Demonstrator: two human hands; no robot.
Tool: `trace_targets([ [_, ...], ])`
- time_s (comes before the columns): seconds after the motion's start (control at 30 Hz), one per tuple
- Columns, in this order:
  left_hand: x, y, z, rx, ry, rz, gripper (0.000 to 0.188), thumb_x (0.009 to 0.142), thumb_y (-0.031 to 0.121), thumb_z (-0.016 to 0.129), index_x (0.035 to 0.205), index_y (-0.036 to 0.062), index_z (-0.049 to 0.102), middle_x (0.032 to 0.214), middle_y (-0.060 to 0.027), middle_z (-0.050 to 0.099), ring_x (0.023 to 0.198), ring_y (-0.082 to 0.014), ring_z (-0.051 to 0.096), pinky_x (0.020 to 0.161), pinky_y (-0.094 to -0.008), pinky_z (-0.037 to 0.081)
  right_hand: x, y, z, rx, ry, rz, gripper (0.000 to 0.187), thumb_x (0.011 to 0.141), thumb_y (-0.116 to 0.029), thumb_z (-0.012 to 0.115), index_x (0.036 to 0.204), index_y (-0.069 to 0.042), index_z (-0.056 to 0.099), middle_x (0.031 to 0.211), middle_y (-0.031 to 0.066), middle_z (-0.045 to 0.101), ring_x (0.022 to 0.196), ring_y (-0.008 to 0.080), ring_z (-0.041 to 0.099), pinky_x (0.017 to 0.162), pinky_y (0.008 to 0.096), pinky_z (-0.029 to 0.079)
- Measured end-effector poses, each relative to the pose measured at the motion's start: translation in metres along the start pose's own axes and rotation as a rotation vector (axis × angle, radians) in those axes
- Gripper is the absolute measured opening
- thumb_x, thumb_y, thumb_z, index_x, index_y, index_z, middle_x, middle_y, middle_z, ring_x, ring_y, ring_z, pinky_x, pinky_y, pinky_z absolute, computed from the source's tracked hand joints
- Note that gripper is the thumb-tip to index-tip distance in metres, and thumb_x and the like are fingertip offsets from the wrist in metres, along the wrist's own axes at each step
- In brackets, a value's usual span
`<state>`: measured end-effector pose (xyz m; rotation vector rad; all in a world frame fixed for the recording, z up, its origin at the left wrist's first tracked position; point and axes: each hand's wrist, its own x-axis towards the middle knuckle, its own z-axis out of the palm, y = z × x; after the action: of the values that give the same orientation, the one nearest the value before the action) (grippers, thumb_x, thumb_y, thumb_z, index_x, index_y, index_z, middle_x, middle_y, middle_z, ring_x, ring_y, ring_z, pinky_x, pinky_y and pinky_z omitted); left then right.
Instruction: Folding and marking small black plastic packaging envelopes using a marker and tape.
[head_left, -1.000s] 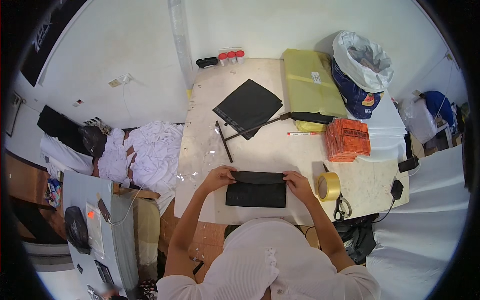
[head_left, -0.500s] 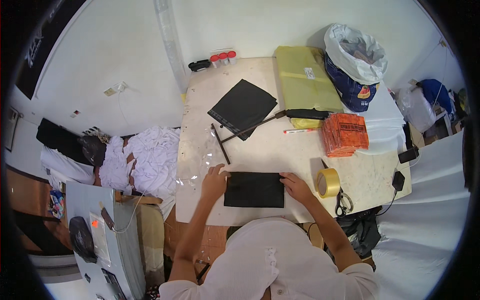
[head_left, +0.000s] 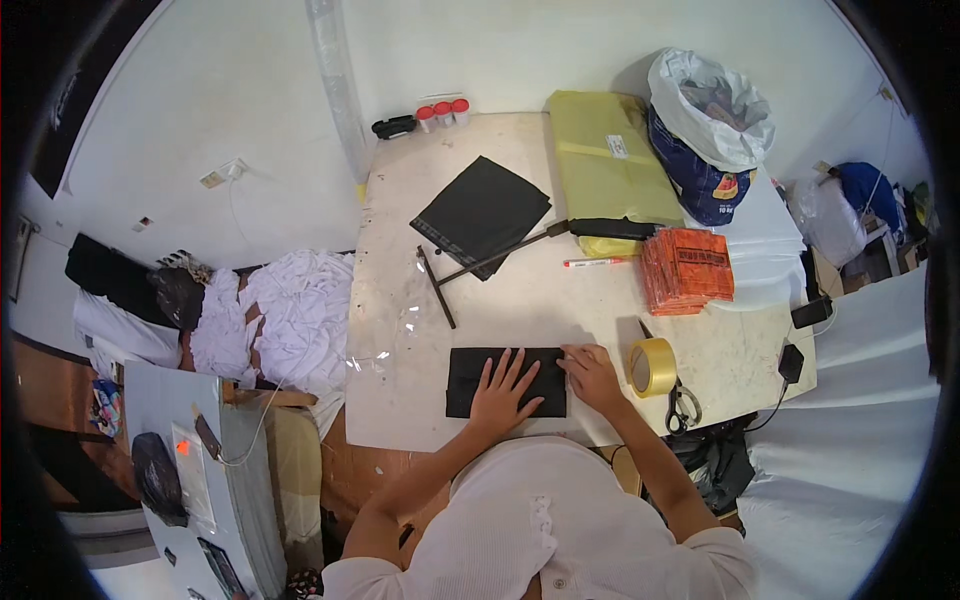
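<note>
The left hand lies flat, fingers spread, on a folded black cloth on the surface. The right hand, loosely open, presses the cloth's right edge; a tape roll sits just right of it.

Left hand: I press it flat on the black folded fabric.
Right hand: fabric's right edge.
Tape roll: just right.

Folded cloth: black, matt fabric. Table: pale, smooth, scuffed. Tape roll: glossy tan plastic. Parcel: yellow plastic wrap, slight sheen. Scissors: metal blades.
</note>
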<state>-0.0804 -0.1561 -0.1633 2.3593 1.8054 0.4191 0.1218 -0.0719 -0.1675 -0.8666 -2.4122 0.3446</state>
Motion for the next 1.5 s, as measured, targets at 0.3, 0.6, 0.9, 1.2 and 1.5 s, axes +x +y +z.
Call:
trace_targets([
  [0.3,-0.001,0.002,0.005,0.0,0.034,-0.016,0.058,0.085,0.048,0.049,0.134,0.0197,0.038,0.142,-0.0113,0.029,0.131,-0.0281,0.026,0.105,-0.0481,0.02,0.107,0.025,0.023,0.145,0.353,0.296,0.008,0.075,-0.003,0.054,0.079,-0.002,0.061,0.09,0.0096,0.063,0.085,0.0249,0.055,0.075,0.0334,0.045],
  [0.6,-0.003,-0.002,0.016,-0.003,0.025,-0.04,0.058,0.084,0.049,0.047,0.131,0.0158,0.041,0.14,-0.0117,0.031,0.132,-0.0291,0.025,0.106,-0.0483,0.018,0.231,-0.038,0.114,0.736,-0.326,0.958,0.05,0.084,-0.038,0.053,0.066,0.008,0.06,0.056,0.0165,0.061,0.045,0.0236,0.061,0.049,0.0321,0.052],
  [0.9,-0.008,-0.009,0.028,-0.007,-0.181,-0.025,0.064,0.086,0.045,0.042,0.137,0.0086,0.03,0.141,-0.0121,0.03,0.134,-0.0311,0.018,0.109,-0.0488,0.007,0.242,-0.038,0.139,0.582,-0.086,1.045,0.038,0.08,-0.025,0.054,0.062,0.008,0.059,0.05,0.016,0.059,0.043,0.0243,0.06,0.048,0.0327,0.051],
  [1.2,-0.009,-0.012,0.039,0.102,-0.003,0.025,0.057,0.083,0.043,0.045,0.131,0.0108,0.042,0.136,-0.0106,0.037,0.131,-0.0283,0.026,0.109,-0.0492,0.009,0.228,-0.047,0.13,0.737,0.167,1.138,0.028,0.076,-0.02,0.057,0.066,0.006,0.061,0.055,0.0129,0.061,0.043,0.0203,0.058,0.043,0.0286,0.046],
  [1.5,-0.002,-0.003,0.015,-0.074,0.113,-0.02,0.057,0.085,0.047,0.047,0.134,0.0177,0.038,0.142,-0.012,0.029,0.132,-0.0297,0.023,0.106,-0.051,0.016,0.206,-0.023,0.047,0.81,0.284,0.824,0.027,0.077,-0.021,0.056,0.073,0.005,0.061,0.056,0.0108,0.06,0.048,0.0169,0.059,0.049,0.0302,0.046],
])
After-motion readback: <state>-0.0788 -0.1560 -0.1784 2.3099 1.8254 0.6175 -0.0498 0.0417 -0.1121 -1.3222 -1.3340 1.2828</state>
